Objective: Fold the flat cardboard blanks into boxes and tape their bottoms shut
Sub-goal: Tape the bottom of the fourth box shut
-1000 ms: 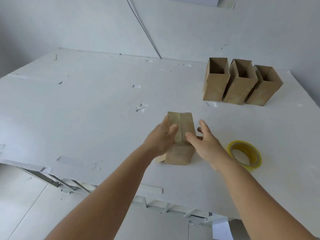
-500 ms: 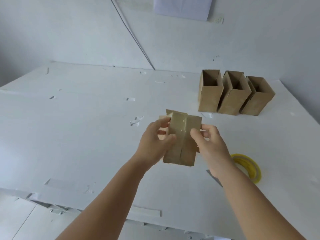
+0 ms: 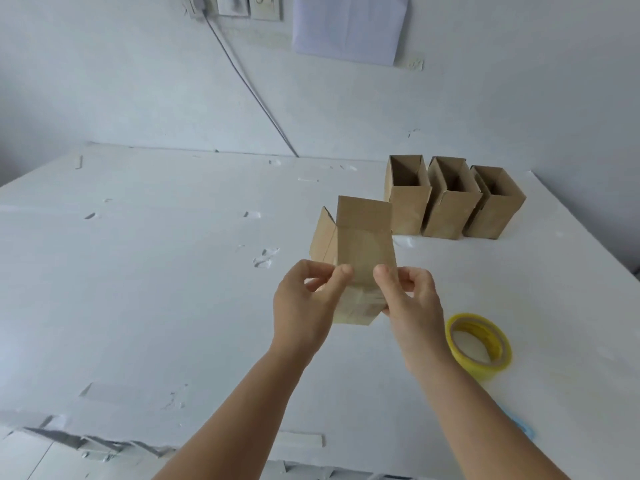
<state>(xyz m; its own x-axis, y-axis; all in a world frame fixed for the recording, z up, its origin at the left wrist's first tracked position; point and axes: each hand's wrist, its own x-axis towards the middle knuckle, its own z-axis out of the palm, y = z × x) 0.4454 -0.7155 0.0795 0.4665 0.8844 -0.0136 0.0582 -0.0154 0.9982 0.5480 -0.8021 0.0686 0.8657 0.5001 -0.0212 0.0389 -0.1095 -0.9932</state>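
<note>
Box point(image 3: 360, 251) is held above the table point(image 3: 145, 278), lower end pinched between fingers of left hand point(image 3: 304, 306) and right hand point(image 3: 412, 299). Taped bottom should be pressed flat, then box stood beside finished boxes point(image 3: 450, 199).

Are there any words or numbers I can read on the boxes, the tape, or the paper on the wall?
None can be read.
Held cardboard box: plain, no print shows.
Three standing boxes: plain.
Yellow tape roll: no label shows.
Paper sheet on the wall: looks blank.
Wall switches: faint marks, too blurred to read.
</note>
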